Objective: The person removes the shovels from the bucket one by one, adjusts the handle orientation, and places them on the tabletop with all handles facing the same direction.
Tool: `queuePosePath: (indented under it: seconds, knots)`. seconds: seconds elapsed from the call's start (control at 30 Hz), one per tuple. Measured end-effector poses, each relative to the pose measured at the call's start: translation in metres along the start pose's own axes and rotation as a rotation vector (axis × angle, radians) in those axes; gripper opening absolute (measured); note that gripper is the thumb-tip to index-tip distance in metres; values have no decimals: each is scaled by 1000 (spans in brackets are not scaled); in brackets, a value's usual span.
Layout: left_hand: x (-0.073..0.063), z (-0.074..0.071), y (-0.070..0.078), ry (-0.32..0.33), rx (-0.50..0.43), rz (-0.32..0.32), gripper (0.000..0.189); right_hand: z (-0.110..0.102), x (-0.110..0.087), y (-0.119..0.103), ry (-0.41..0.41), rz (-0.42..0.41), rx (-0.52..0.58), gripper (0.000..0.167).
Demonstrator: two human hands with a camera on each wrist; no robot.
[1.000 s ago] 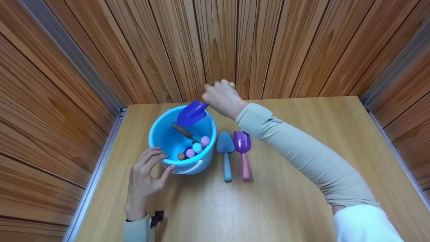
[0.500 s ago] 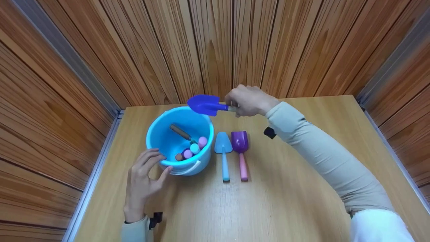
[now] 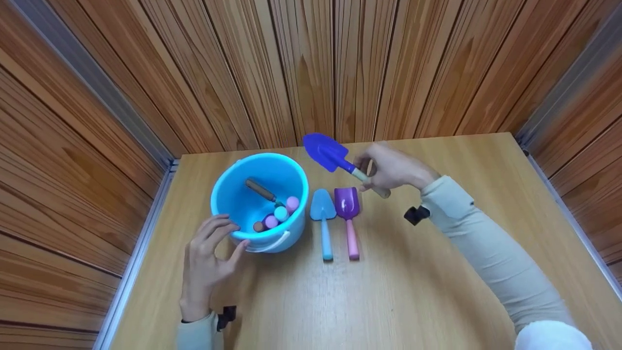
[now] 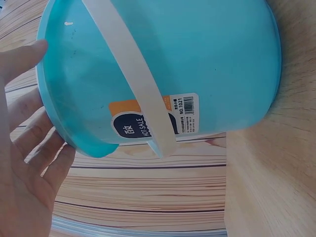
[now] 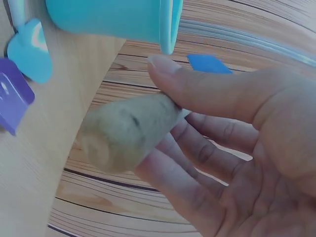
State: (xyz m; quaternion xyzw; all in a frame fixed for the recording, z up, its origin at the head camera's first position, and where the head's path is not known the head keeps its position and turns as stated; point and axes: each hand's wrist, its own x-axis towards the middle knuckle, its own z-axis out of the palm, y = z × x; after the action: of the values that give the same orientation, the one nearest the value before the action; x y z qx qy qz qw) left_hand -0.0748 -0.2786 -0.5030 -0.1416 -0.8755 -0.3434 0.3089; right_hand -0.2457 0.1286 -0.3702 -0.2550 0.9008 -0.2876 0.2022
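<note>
A blue bucket [image 3: 223, 180] stands at the left, with a brown-handled hand tool [image 3: 260, 189] and several small balls [image 3: 281, 213] inside. My left hand [image 3: 206, 267] grips its near rim, fingertips at the lip and thumb lower on the front. In the left wrist view the label [image 4: 185, 116] and white handle [image 4: 133, 74] show on the bucket's side. Right of the bucket, my right hand [image 3: 391, 167] pinches the pale wooden handle of a blue-bladed trowel [image 3: 325, 151], blade pointing back and left. The handle end [image 5: 113, 133] faces the right wrist camera; most of the blade is hidden there.
Beside the bucket lie a light blue trowel [image 3: 323, 206] and a purple scoop [image 3: 347, 201] with a pink handle, side by side, handles towards me. Wood-panelled walls [image 3: 316, 73] enclose the table [image 3: 379, 291] at the back and sides.
My right hand has carried the trowel from above the bucket out to the right, and the trowel has turned in view. My left hand stays at the rim.
</note>
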Motion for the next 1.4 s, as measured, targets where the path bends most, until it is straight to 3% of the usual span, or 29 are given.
queuePosePath:
  seconds: [0.27,0.47,0.73,1.07,1.4]
  knots:
    - [0,-1,-1,10,2,6,38,28,-24,33,184,-13,149,37]
    - [-1,0,0,1,11,2,38,55,-39,53,307,29,282,46]
    - [-2,0,1,-1,-7,-5,38,98,-43,75,435,102,449,52]
    - [6,-1,-1,23,-15,42,38,124,-40,95,505,121,572,53]
    - [2,0,0,5,0,14,38,134,-39,107,433,163,629,54]
